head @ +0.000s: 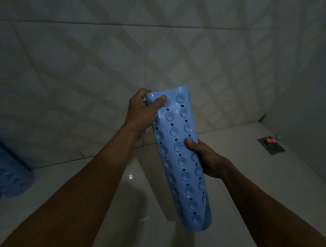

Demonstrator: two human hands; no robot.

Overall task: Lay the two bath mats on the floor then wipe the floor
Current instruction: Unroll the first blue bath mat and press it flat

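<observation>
1. Head view: rolled blue mat (183,155) held in mid-air above the pale tiled floor (251,177), suction cups outward, long axis running from upper left, away from the body, down to lower right.
2. Left hand (139,112) pinching the loose flap at the roll's far top end, thumb on the outer face. Right hand (208,159) cupping the roll near its middle from the right, thumb pressed on the cups, fingers hidden behind.
3. Lower end of the roll hanging free, below both grips.
4. Second mat (4,170) lying at the floor's left edge, blurred.
5. Drain (270,146) near the floor's far right corner.
6. Likely next: unrolling downward from the left-hand flap.
</observation>
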